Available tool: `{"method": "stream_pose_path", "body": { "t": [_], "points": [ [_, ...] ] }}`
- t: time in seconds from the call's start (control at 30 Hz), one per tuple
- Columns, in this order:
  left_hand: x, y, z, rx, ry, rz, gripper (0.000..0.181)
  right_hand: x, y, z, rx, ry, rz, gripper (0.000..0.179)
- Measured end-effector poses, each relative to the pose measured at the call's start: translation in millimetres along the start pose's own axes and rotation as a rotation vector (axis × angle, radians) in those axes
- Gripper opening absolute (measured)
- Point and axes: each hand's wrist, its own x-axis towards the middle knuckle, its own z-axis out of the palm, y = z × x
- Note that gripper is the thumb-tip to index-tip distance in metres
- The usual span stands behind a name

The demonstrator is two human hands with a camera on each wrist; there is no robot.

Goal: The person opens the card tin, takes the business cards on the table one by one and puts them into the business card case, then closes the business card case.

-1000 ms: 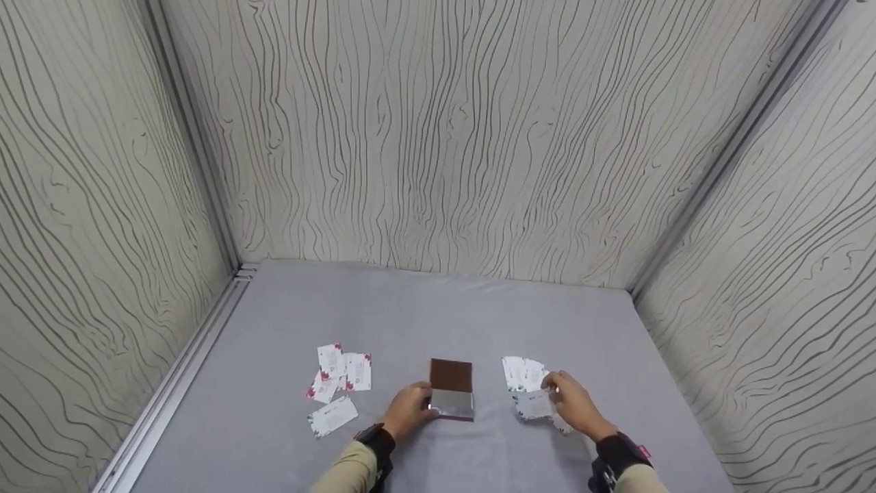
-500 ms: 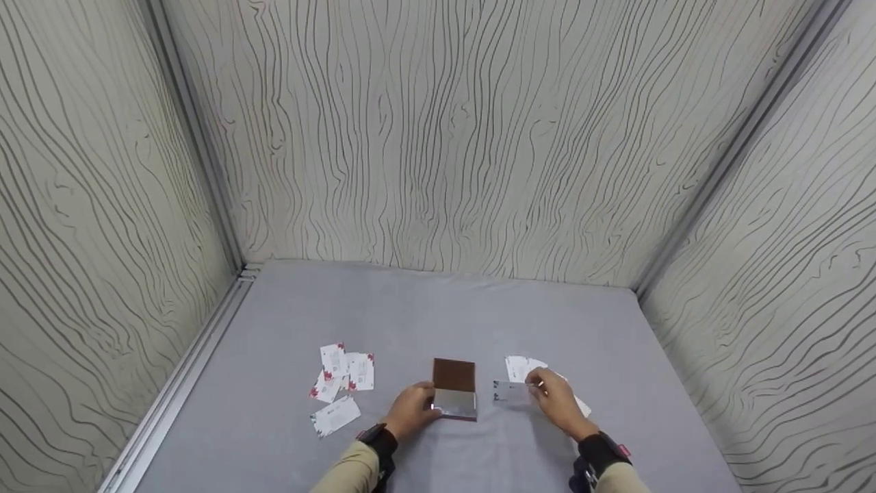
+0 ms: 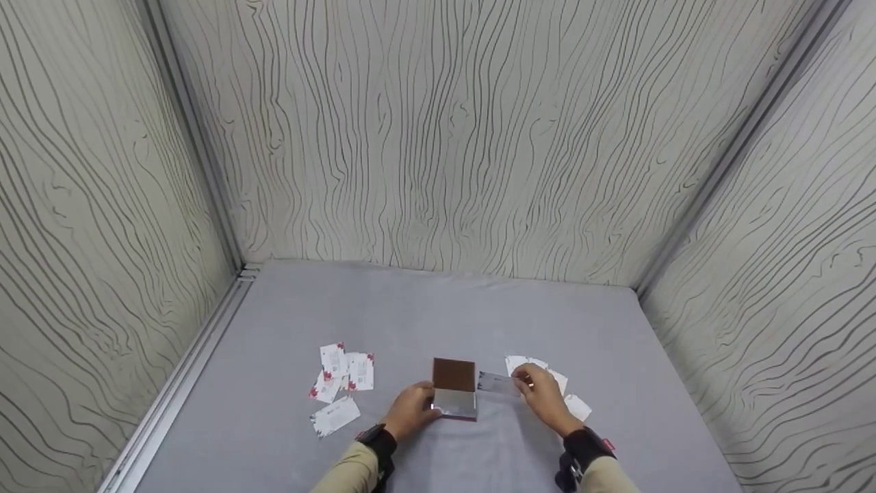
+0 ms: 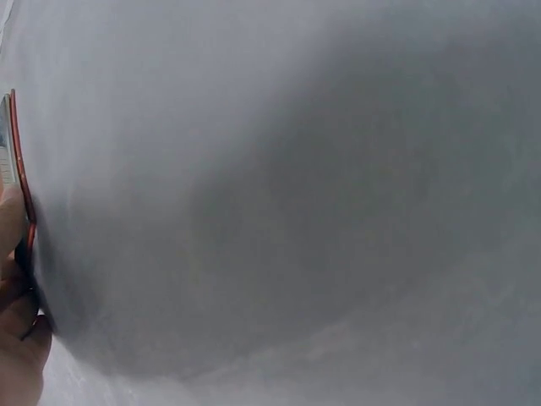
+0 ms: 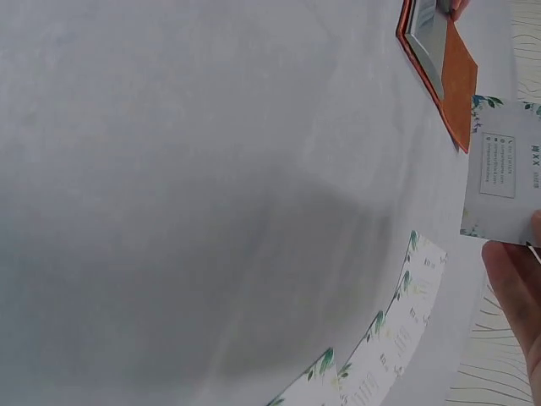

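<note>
My left hand (image 3: 410, 409) grips the card case (image 3: 454, 375) at left; right of it, right hand (image 3: 544, 398) pinches 1 business card (image 3: 495, 383).

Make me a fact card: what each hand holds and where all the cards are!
Left hand: grips the open brown folding case with silvery lower half
Right hand: fingers pinch a white rectangular card with green leaf print
Held card: just right of the case; touching unclear
Left group: white rectangular cards with red-printed corners, plus one dark-cornered card
Right group: white rectangular leaf-print cards, partly hidden by the right hand
Surface: grey cloth
</note>
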Motion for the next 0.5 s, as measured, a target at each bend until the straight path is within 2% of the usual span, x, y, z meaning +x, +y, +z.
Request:
{"method": "stream_pose_path", "body": {
  "t": [0.27,0.4,0.5],
  "points": [
    [-0.6,4.9,-4.1,0.012,-0.017,-0.021,0.019,7.6,-6,15,0.01,-0.026,-0.017,0.019],
    [-0.9,4.4,-3.8,0.014,-0.015,-0.021,0.018,11.3,-13,25,0.004,-0.048,-0.061,0.028],
    [-1.1,3.2,-3.1,0.02,-0.018,-0.026,0.02,12.9,-17,33,-0.008,-0.057,-0.091,0.026]
  ]
}}
